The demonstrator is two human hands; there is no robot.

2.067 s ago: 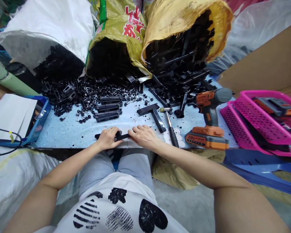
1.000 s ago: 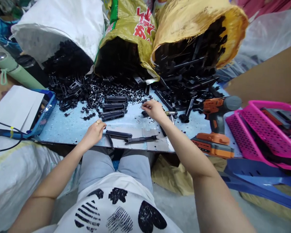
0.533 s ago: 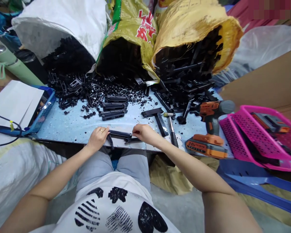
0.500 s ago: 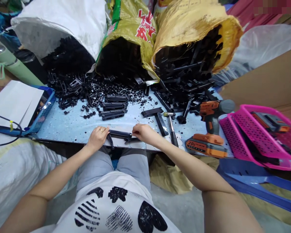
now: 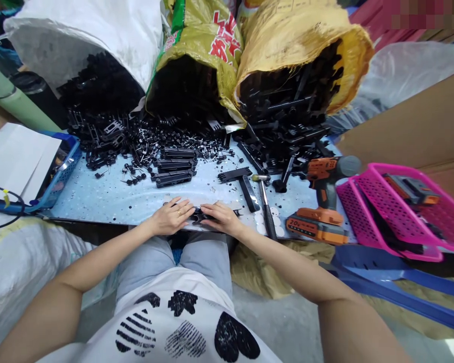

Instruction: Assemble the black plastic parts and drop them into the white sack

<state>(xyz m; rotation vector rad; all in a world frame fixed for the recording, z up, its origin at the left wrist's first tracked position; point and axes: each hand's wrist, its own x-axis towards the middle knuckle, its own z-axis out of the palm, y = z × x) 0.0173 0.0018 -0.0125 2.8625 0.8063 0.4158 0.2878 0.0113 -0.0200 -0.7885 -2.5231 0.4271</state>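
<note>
At the table's front edge, my left hand (image 5: 172, 217) and my right hand (image 5: 220, 218) are both on a black plastic part (image 5: 198, 216). The left fingers lie together across its left side, while the right fingers press on its right side. Most of the part is hidden under the hands; its middle shows between them. Beyond the hands lie several assembled black bars (image 5: 175, 179) in a row. Right of them are a notched black piece (image 5: 234, 174) and a flat black bar (image 5: 249, 193), beside a hammer (image 5: 266, 209).
An orange cordless drill (image 5: 320, 212) stands at the right, next to pink baskets (image 5: 404, 212). White, green and yellow sacks (image 5: 295, 35) spill black parts and small pins (image 5: 147, 146) along the back. A blue basket (image 5: 66, 166) with paper sits left.
Both hands have moved closer together and now press down over the black part. Earlier they held its two ends, with more of it showing. The view has shifted slightly.
</note>
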